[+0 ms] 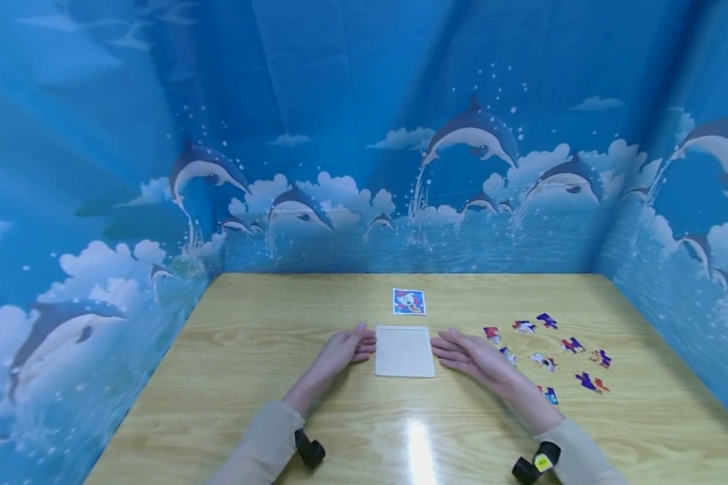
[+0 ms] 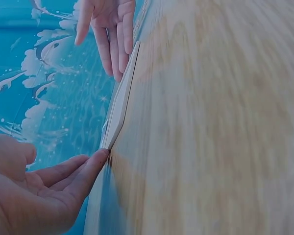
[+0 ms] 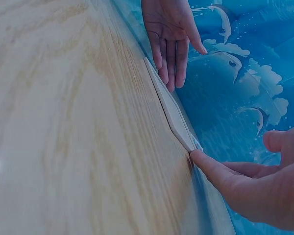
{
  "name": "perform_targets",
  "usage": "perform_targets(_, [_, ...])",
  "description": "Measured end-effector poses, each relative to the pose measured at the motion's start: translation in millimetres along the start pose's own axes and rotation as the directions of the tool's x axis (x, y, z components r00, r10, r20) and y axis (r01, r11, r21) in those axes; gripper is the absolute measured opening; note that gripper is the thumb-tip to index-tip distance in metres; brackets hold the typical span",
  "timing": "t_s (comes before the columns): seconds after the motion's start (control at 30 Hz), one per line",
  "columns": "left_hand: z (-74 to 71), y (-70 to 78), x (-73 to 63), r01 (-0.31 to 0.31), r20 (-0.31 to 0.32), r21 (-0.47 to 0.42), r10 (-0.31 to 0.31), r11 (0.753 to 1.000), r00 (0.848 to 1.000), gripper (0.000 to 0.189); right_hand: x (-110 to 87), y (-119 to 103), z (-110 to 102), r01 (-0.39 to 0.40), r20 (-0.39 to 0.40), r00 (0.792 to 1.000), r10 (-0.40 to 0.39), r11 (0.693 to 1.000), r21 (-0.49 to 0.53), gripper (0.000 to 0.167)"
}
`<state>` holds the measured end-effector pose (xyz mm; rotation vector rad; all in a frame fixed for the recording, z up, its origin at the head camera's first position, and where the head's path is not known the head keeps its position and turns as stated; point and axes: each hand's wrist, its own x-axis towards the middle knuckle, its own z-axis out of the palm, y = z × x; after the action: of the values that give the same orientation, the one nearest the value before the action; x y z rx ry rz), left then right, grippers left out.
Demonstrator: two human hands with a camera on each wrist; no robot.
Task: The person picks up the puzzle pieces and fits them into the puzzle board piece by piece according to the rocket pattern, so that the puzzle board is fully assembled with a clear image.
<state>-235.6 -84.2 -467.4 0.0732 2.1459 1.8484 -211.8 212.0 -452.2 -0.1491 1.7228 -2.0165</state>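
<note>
A pale square puzzle tray (image 1: pixel 404 351) lies flat on the table between both hands. My left hand (image 1: pixel 344 347) is at the tray's left side, its fingers extended and the fingertips at the edge. On the opposite side, my right hand (image 1: pixel 470 353) has its fingers stretched out toward the right edge. In the left wrist view, a fingertip of the left hand (image 2: pixel 54 191) meets the tray's rim (image 2: pixel 121 103). The right wrist view shows the right hand (image 3: pixel 255 183) likewise touching the tray's corner (image 3: pixel 171 110) with a fingertip. Neither hand grips anything.
A small picture card (image 1: pixel 409 302) with a white cartoon figure lies just behind the tray. Several loose jigsaw pieces, among them a purple and orange piece (image 1: pixel 591 383), are scattered on the right of the wooden table (image 1: pixel 249 337). A dolphin-print curtain (image 1: pixel 352 135) surrounds the table.
</note>
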Motion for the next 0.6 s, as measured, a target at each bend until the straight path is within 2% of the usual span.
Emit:
perform_targets(0.33, [11.8, 4.5, -0.5, -0.049, 0.042, -0.002, 0.049, 0.999, 0.998, 0.056, -6.8, -4.3, -9.4, 0.007, 0.002, 1.000, -0.007, 0.999, -0.050, 0.071])
perform_targets(0.6, [15.3, 6.5, 1.0, -0.039, 0.035, 0.027, 0.038, 0.999, 0.999, 0.053, -5.2, -5.3, -14.5, -0.006, -0.020, 1.000, 0.005, 0.997, -0.082, 0.070])
